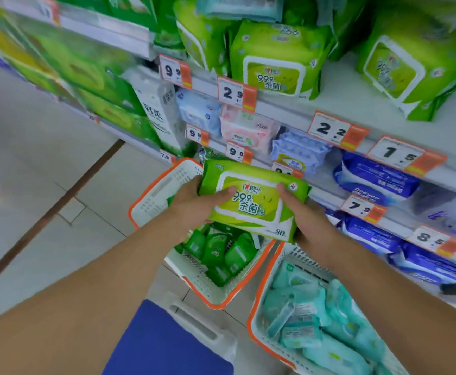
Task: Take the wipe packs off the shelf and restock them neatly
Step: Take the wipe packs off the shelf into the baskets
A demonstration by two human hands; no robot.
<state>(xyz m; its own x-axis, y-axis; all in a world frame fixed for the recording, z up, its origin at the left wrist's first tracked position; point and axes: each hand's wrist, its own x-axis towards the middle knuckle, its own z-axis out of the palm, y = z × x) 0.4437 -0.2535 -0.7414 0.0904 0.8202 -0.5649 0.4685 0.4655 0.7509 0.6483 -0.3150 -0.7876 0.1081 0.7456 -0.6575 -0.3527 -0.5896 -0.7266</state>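
Note:
A green wipe pack (252, 200) with a white-framed label is held level in front of the shelves, above a basket. My left hand (194, 204) grips its left end, thumb on the label. My right hand (306, 217) grips its right end, thumb on top. More green packs of the same kind stand on the upper shelf (356, 104), one (275, 60) at the middle and one (408, 66) leaning at the right.
On the floor stand a white and orange basket (167, 185) holding small green packs (218, 250) and another basket (259, 301) with teal packs (329, 320). Lower shelves hold blue packs (378, 180) and pink packs (245, 131). Price tags (236, 93) line the shelf edges. A blue object (167, 345) lies below.

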